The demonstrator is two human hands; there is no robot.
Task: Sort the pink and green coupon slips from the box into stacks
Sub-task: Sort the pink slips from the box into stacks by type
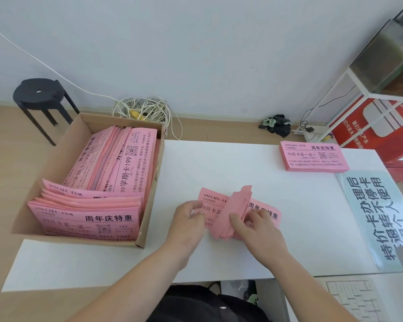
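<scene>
The cardboard box (51, 168) sat at the left end of the white table (219, 163), its far end jutting past the table's far edge and its right wall running just beside the bare middle. It was packed with pink slips (89, 219), some lying flat at the near end and others standing on edge behind them. At the table's centre, well clear of every edge, the person worked a bundle of pink slips (239, 205). The left hand (189, 219) had its fingers curled onto the bundle's left end. The right hand (258, 226) pinched the bent-up middle between thumb and fingers, while the lowest slip lay flat on the tabletop. A squared stack (312, 156) of pink slips rested near the far right corner, well apart from the hands. A pale blue printed sheet (377, 212) lay along the right edge, just nearer than that stack. Bare white surface stretched between box, hands and stack, and along the near edge too.
</scene>
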